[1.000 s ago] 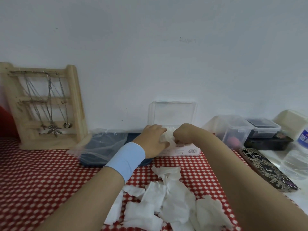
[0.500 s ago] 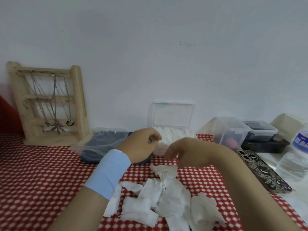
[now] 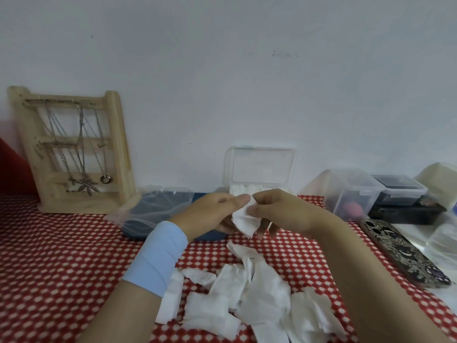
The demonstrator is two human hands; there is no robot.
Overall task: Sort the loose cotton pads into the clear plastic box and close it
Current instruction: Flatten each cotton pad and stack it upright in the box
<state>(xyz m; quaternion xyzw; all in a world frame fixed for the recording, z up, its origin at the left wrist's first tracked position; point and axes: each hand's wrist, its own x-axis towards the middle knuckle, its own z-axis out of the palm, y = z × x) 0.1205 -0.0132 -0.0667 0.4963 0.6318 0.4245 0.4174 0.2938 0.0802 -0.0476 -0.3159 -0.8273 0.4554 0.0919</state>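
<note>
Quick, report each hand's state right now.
Left hand: pinches a cotton pad.
Right hand: pinches the same cotton pad.

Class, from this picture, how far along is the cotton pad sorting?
Done: some pads sit in the open clear plastic box. In hand: left hand and right hand pinch one pad. Left: the loose pile on the cloth, then closing it.

Table (image 3: 49,256): red dotted cloth
Pads (image 3: 257,295): heaped before the box (image 3: 261,167)
Rack (image 3: 71,154): left of box
Phone (image 3: 405,256): right of box
</note>
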